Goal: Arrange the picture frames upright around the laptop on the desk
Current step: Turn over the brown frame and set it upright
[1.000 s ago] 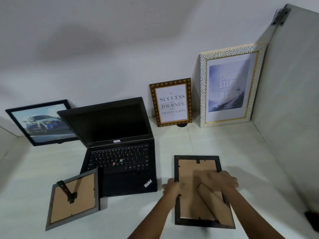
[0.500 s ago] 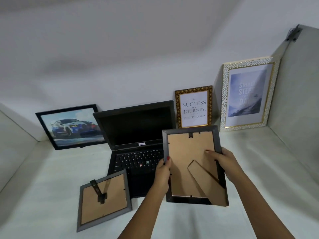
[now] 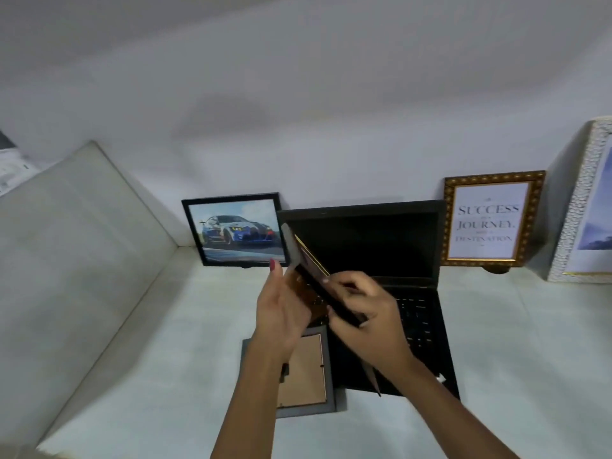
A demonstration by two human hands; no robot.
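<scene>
Both my hands hold a dark grey picture frame [image 3: 309, 278] in the air, seen almost edge-on, above the left part of the open black laptop [image 3: 371, 246]. My left hand [image 3: 281, 316] grips its brown back; my right hand [image 3: 367, 313] grips its lower right edge. A grey frame [image 3: 308, 372] lies face down on the desk beneath my left wrist. The car photo frame [image 3: 236, 230] stands left of the laptop. Right of the laptop stand the gold "Success" frame [image 3: 490, 220] and the large white frame [image 3: 586, 207].
The white desk [image 3: 185, 326] is walled by a slanted panel [image 3: 76, 246] on the left and the back wall behind the frames. Some grey items [image 3: 10, 160] show at the far left edge.
I lifted the dark frame off the desk at the right and carried it left over the laptop, turning it edge-on. My view swung left, so the white frame is now cut off.
</scene>
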